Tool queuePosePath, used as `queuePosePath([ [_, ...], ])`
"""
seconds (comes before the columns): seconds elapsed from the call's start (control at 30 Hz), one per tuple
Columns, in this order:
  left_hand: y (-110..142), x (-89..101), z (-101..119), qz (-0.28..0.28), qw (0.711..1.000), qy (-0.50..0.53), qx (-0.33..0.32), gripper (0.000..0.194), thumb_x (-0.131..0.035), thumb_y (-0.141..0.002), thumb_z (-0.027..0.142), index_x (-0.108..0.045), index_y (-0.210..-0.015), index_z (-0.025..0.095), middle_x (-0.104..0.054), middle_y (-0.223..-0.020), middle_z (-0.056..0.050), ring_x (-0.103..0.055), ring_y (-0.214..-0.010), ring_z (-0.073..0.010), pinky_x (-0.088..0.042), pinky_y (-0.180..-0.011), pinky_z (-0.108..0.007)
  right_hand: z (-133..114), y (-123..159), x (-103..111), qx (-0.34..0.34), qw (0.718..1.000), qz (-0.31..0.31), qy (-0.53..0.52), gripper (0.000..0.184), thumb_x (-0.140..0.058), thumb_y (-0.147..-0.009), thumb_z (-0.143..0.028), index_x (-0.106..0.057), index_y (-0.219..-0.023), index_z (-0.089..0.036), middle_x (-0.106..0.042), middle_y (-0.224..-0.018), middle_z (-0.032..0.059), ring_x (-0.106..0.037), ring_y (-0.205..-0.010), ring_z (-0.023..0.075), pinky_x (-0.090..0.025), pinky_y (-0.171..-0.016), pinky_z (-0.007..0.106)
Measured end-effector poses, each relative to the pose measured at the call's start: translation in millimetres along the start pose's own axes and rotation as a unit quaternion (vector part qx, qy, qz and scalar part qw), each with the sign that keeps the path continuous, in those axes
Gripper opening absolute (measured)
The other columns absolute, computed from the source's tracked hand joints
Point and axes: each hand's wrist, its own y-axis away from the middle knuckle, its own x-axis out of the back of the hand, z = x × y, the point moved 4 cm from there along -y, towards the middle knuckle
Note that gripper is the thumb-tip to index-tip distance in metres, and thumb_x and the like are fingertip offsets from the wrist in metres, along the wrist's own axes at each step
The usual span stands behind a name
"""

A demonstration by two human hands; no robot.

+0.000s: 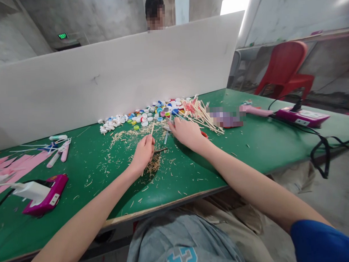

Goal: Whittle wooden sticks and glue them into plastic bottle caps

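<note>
- many shavings (153, 165) litter the worktop (176, 188).
- the left hand (143, 152) pinches a pale stick (152, 129), pointing towards plastic caps (159, 110); a loosened grip could drop it.
- the right hand (188, 133): cannot tell its grip; reaching carelessly, it could scatter the piled sticks (201, 114).

1. From my station I see a green table (275, 144) with a thin pale band along its near edge.
2. By the middle of the far edge I have a heap of white and coloured caps (144, 119).
3. Just right of it, I see piled pale sticks (204, 116).
4. Pale shavings (121, 137) litter the middle; I spot a brown clump (155, 164) closer to the near edge.
5. Toward the left end I see pink strips (25, 166) and a magenta power strip (57, 192).
6. Near the right edge I see another magenta strip (301, 118).
</note>
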Motion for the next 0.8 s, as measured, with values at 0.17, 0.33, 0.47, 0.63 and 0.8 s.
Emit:
queuePosePath([
  [0.17,-3.7,1.1,-0.9,-0.025,0.994,0.104,0.010,0.012,-0.044,-0.093,0.034,-0.046,-0.089,0.023,-0.032,-0.058,0.009,-0.026,-0.040,-0.0030,-0.020,-0.036,-0.013,-7.7,1.1,2.3,0.010,0.999,0.037,-0.036,0.050,-0.020,-0.101,-0.047,-0.053,-0.114,-0.013,-0.069,-0.093,0.0130,-0.064,-0.077,0.0217,-0.037,-0.065,0.030],
  [0.33,-3.6,-2.3,-0.1,-0.037,0.989,0.138,0.048,0.011,-0.046,-0.089,0.030,-0.043,-0.084,0.021,-0.034,-0.060,0.009,-0.028,-0.041,-0.0025,-0.020,-0.035,-0.013,-18.8,6.2,8.5,0.073,0.994,0.043,-0.069,0.047,-0.021,-0.101,-0.046,-0.051,-0.118,-0.015,-0.069,-0.096,0.0106,-0.062,-0.077,0.0195,-0.033,-0.063,0.029],
  [0.47,0.8,-6.8,4.2,-0.052,0.986,0.144,0.066,0.018,-0.050,-0.087,0.036,-0.041,-0.080,0.021,-0.022,-0.057,0.010,-0.016,-0.039,-0.0023,-0.010,-0.033,-0.013,-33.2,12.3,5.1,0.127,0.988,0.030,-0.077,0.045,-0.024,-0.100,-0.047,-0.052,-0.118,-0.016,-0.069,-0.099,0.0100,-0.061,-0.079,0.0192,-0.032,-0.063,0.029],
  [0.63,2.7,-6.9,5.8,-0.038,0.998,0.052,0.020,0.037,-0.059,-0.081,0.054,-0.040,-0.080,0.022,-0.023,-0.056,0.011,-0.022,-0.037,-0.0013,-0.011,-0.033,-0.012,-40.5,15.1,-3.7,0.177,0.981,0.020,-0.074,0.036,-0.029,-0.100,-0.042,-0.053,-0.113,-0.019,-0.069,-0.103,0.0068,-0.061,-0.085,0.0180,-0.030,-0.061,0.028],
  [0.8,-0.2,-4.4,0.0,-0.026,0.999,-0.019,0.013,0.038,-0.061,-0.081,0.054,-0.041,-0.079,0.022,-0.023,-0.051,0.012,-0.022,-0.032,-0.0015,-0.013,-0.031,-0.014,-43.2,15.8,-7.5,0.167,0.984,0.011,-0.060,0.029,-0.034,-0.098,-0.036,-0.053,-0.109,-0.019,-0.070,-0.098,0.0075,-0.064,-0.085,0.0209,-0.032,-0.063,0.029],
])
